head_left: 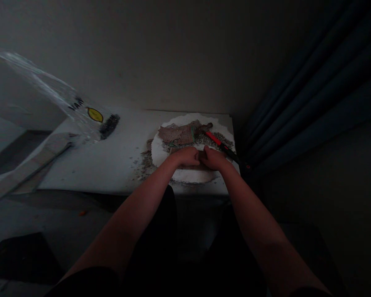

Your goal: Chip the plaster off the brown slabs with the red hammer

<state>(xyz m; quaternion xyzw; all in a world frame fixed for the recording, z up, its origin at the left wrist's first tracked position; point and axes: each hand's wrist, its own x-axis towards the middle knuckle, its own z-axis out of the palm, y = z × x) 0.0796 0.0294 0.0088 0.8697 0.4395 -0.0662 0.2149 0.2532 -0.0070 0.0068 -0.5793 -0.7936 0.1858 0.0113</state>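
Observation:
My left hand (187,156) and my right hand (214,158) are close together, with fingers curled on a brown flat piece (202,156). The fingers hide much of that piece. Behind the hands lies a rough reddish-brown slab (177,134) with a green edge, tilted on a heap of grey chips (227,140). A hammer (215,139) with a red and black handle rests on the chips, just beyond my right hand, its head toward the slab. Under all this is a white rounded sheet (194,176).
The white table (95,169) carries scattered grey crumbs. On its left are a clear plastic bag (58,93) with a yellow label and dark contents, and a long pale board (31,169). A wall stands behind, a dark blue curtain (315,99) at right.

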